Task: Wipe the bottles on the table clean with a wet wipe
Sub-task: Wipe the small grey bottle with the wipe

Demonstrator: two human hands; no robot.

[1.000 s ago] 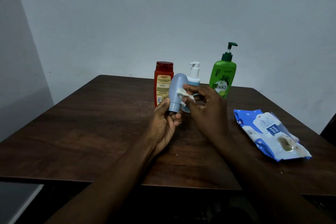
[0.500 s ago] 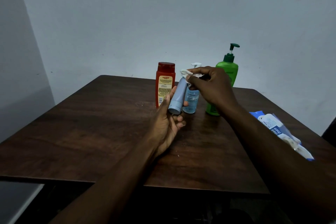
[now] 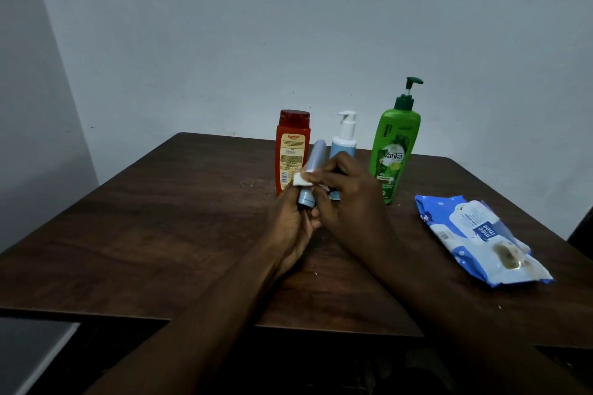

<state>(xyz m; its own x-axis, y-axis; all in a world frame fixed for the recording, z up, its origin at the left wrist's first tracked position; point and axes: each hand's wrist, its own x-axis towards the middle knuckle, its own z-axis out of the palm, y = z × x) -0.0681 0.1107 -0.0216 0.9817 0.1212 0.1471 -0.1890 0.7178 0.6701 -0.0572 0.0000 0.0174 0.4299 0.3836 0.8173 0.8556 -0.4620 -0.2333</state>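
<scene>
My left hand [image 3: 290, 224] grips the lower end of a pale blue tube [image 3: 316, 159], held upright and tilted slightly right above the table. My right hand [image 3: 348, 199] pinches a small white wet wipe [image 3: 301, 179] and presses it against the lower part of the tube. Behind them stand a red bottle [image 3: 290, 151], a light blue pump bottle [image 3: 345, 138] partly hidden by my right hand, and a green pump bottle [image 3: 393, 151].
A blue and white wet-wipe pack [image 3: 478, 239] lies on the dark wooden table [image 3: 160, 234] at the right. A pale wall stands close behind the table's far edge. A dark shape shows at the far right edge.
My right hand has slid the wipe from the top of the tube down to its lower part. The green pump bottle is uncovered again.
</scene>
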